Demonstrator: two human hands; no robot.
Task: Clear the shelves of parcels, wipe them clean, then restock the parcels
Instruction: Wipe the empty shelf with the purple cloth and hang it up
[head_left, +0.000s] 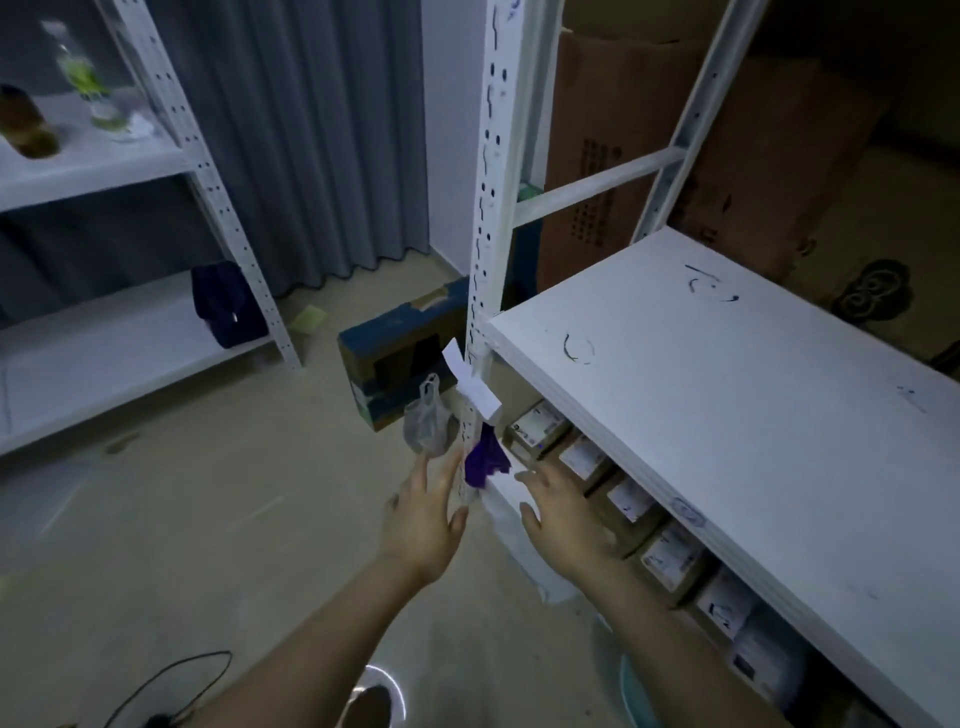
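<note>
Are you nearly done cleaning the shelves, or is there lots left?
Not nearly. Done: the top shelf holds no parcels, though dark scribbles mark it, so it may not be wiped yet. In hand: the left hand and right hand hold nothing and reach toward the cloth hanging by the post. Left: the parcels underneath need clearing, then wiping and restocking.

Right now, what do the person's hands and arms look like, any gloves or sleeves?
Both are bare: the left hand and right hand wear no gloves, and no ring, watch or bracelet shows. The forearms are uncovered, with no sleeve in view.
</note>
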